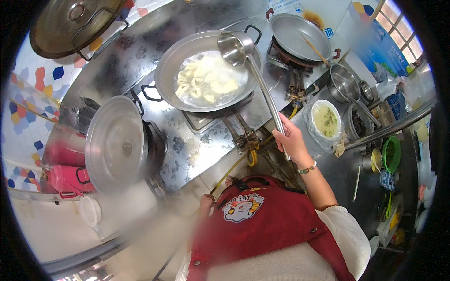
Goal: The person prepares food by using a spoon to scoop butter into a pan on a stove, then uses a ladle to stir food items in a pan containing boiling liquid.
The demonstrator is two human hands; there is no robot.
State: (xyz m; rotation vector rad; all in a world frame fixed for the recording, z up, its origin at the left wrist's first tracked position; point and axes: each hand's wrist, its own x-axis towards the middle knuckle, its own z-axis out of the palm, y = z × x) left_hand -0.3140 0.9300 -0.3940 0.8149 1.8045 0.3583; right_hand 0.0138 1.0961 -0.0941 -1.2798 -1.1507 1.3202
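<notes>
A long-handled metal ladle (269, 95) is gripped near its handle's end by my right hand (292, 138). Its bowl is tilted over the right side of a large metal pan (163, 77), where pale dumplings (202, 79) lie in bubbling, steaming water. My left hand (206, 201) hangs low beside my red apron (267, 210); its fingers look curled, but whether they hold anything is unclear. Right of the ladle handle stands a plastic-lined bowl of broth with chopped greens (326, 119).
Another large pan (116, 144) stands on the left burner, and a grey pan (299, 35) with a wooden stick is at the back right. A metal saucepan (344, 82) and a green basket (392, 154) stand on the right. Burner valves (246, 138) jut from the counter's front edge.
</notes>
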